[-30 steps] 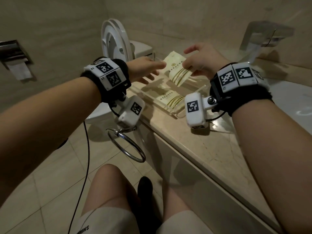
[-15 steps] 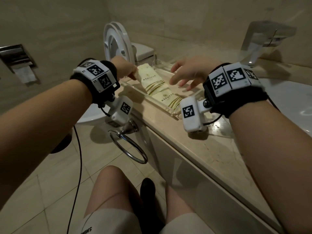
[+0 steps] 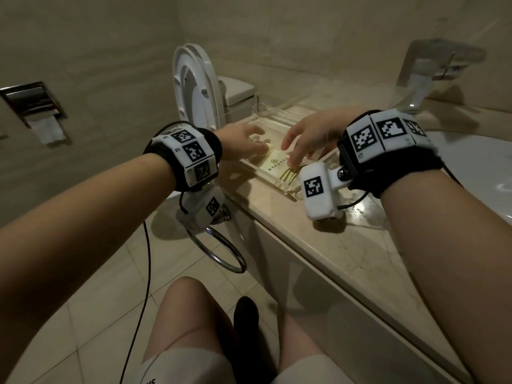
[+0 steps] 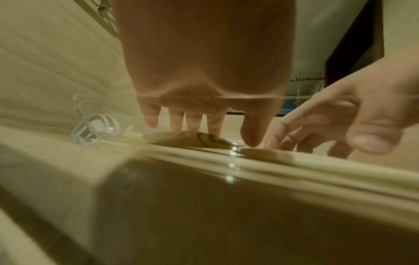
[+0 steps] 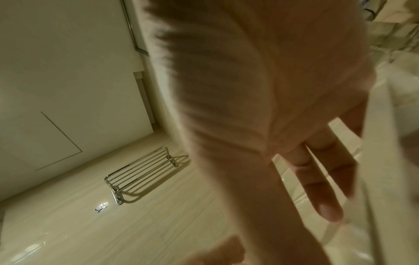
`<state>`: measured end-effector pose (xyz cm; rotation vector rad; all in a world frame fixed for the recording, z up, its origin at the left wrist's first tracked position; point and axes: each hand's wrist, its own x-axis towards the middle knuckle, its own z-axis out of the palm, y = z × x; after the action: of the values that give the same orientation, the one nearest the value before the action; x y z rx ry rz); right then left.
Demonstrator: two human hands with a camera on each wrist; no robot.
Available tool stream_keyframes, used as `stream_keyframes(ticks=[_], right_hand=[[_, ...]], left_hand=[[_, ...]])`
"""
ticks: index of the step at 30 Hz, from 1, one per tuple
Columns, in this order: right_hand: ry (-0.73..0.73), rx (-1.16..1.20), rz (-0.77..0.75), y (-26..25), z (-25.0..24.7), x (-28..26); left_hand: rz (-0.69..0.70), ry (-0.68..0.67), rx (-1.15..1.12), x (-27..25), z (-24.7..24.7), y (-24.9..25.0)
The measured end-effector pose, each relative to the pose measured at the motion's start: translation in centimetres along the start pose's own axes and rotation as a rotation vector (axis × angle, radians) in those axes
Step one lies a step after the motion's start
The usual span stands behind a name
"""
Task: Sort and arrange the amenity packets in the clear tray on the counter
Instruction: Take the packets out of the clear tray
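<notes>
Lowered since earlier onto cream gold-striped paper packet (image 3: 279, 167) in clear acrylic tray (image 3: 282, 187), both hands' fingers (image 3: 291, 159) spread flat, gripping nothing; light, floppy, best pinched at edges.

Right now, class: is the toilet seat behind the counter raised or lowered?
Raised. The toilet seat and lid stand upright against the cistern, beyond the clear tray.

Cream amenity packet (image 3: 279, 168) with olive-gold stripes and dark lettering, in clear tray (image 3: 277, 113) on beige marbled counter (image 3: 357, 245)
</notes>
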<state>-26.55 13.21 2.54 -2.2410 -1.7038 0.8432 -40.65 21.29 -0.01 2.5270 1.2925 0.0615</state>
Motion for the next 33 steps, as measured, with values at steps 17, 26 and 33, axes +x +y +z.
stream_keyframes(ticks=[17,26,33], right_hand=[[-0.14,-0.123,-0.028,0.5,-0.1,0.3],[0.004,0.049,-0.024,0.7,-0.7,-0.8],[0.217,0.086,-0.034,1.4,-2.7,-3.2]], left_hand=[[-0.044,-0.273,0.127,0.7,-0.2,1.2],[-0.05,-0.214,-0.163,0.2,-2.0,2.7],[0.072,-0.039,-0.1,-0.1,-3.9,7.5]])
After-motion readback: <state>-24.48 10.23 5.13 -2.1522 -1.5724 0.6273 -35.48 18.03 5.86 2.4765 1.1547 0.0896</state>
